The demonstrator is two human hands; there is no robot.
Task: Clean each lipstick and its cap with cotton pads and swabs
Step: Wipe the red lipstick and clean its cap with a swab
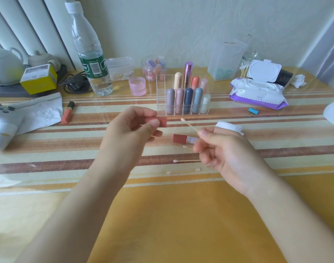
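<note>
**Lipstick cap and cotton swab held over the table**

The left hand (132,128) is curled, with the thumb and fingers pinching a red lipstick cap (161,121). The cap's free end juts out toward the right hand (225,149). The right hand is loosely curled, and its thumb and forefinger pinch one end of a cotton swab (189,125). The swab's white tip points up and toward the cap, near it but not touching.

Between the two hands, just below the held swab, the uncapped red lipstick (181,139) lies flat on the striped table (48,145), its metallic end toward the right fingers. Nearer the person than the lipstick lie three spare swabs (185,161), the first partly hidden by the right fingers. Just beyond the right knuckles, a white cotton pad (229,127) shows in part.

Beyond the left fingertips stands a clear acrylic organizer (161,99) with capsule-shaped lipsticks (188,100) upright in its compartments. Well to the outer side of the left hand, an orange lip-gloss tube (67,112) lies against crumpled white paper (42,111). Beyond the right hand are a blue binder clip (253,111) and, farther still, a wet-wipe pack (257,93) with its lid raised.
</note>
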